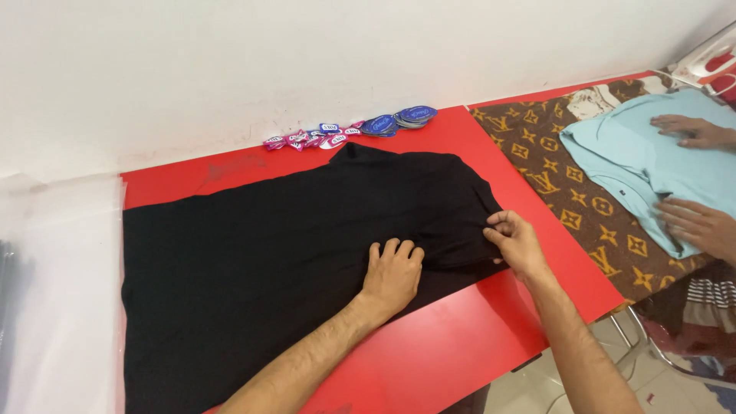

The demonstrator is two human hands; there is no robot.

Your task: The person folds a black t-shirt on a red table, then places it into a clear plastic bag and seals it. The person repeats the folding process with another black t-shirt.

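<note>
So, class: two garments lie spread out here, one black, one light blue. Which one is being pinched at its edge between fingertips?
The black fabric garment on the red table: the right hand pinches its edge, while the light blue garment is only pressed flat.

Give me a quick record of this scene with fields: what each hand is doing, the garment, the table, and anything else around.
left hand: left hand pressed flat on the black garment
right hand: right hand pinching a fold at the garment's right edge
garment: black, spread flat, collar toward the wall
surface: red table
by the wall: pile of small blue and pink tags
left side: clear plastic bags
nearby: another person's hands smoothing a light blue shirt on a brown patterned cloth
</note>
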